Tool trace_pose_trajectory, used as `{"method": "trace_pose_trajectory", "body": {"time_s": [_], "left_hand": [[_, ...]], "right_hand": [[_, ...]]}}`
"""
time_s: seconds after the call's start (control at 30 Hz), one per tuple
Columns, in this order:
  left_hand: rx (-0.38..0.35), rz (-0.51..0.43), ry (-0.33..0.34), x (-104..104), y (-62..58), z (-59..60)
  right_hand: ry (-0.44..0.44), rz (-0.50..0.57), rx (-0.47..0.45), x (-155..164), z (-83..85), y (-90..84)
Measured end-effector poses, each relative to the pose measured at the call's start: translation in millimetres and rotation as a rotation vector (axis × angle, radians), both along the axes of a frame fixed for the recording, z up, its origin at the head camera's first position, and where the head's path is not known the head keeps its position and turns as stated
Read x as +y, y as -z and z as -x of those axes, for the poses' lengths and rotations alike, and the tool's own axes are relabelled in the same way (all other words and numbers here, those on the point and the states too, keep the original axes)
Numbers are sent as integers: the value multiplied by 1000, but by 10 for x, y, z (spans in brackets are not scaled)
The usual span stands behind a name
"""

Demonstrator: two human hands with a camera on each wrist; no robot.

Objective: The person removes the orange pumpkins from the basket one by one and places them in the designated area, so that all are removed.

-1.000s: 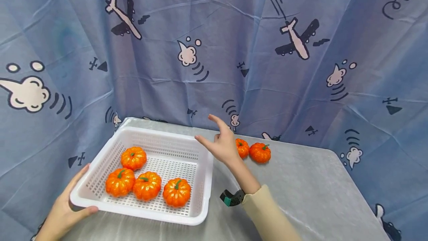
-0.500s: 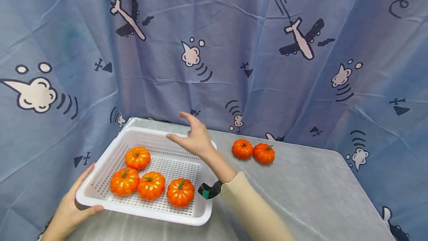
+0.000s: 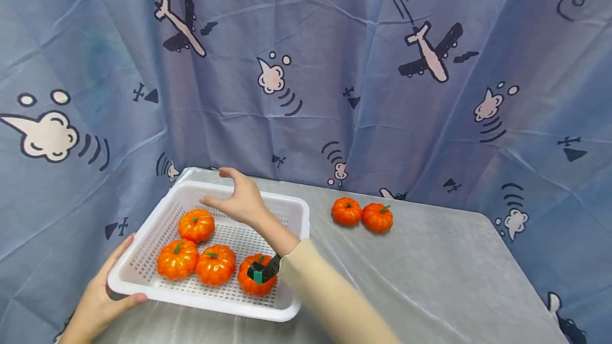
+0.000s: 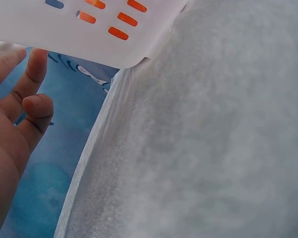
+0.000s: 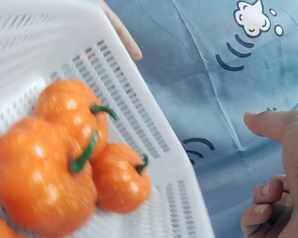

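Left hand (image 4: 7, 139) at lower edge of white basket (image 4: 64, 42); slots (image 4: 127, 19) showing orange; grey worktop (image 4: 213, 124) right; blue curtain (image 4: 62, 148) behind.

Basket (image 3: 201, 304): plastic, smooth, low sheen. Pumpkins (image 3: 215, 266): plastic-looking, ribbed skin — high gloss, with bright highlights. Stems (image 5: 83, 157): smooth, slightly shiny. Table cover (image 3: 430, 264): cloth-like, finely textured, soft sheen. Curtain (image 3: 311, 31): printed cloth, creased — largely matt, faint sheen on folds. Sleeve (image 3: 330, 291): cloth, matt.
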State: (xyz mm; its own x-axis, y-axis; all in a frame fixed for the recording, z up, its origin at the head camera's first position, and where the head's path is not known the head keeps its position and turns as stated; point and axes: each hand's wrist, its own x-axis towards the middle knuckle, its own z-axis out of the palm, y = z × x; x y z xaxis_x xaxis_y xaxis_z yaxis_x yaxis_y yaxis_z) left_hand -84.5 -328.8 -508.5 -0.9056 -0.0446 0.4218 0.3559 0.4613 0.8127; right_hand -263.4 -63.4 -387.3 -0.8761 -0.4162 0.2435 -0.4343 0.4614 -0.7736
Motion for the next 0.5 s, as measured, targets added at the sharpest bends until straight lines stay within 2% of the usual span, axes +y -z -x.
{"method": "trace_pose_trajectory", "body": {"time_s": [0.13, 0.3, 0.5], "left_hand": [[-7, 6, 0, 3, -5, 7], [-32, 14, -18, -9, 7, 4], [-52, 19, -31, -11, 20, 11]], "right_hand": [[-2, 17, -82, -95, -4, 152], [-11, -58, -170, -138, 29, 355], [-76, -202, -166, -178, 34, 456]]}}
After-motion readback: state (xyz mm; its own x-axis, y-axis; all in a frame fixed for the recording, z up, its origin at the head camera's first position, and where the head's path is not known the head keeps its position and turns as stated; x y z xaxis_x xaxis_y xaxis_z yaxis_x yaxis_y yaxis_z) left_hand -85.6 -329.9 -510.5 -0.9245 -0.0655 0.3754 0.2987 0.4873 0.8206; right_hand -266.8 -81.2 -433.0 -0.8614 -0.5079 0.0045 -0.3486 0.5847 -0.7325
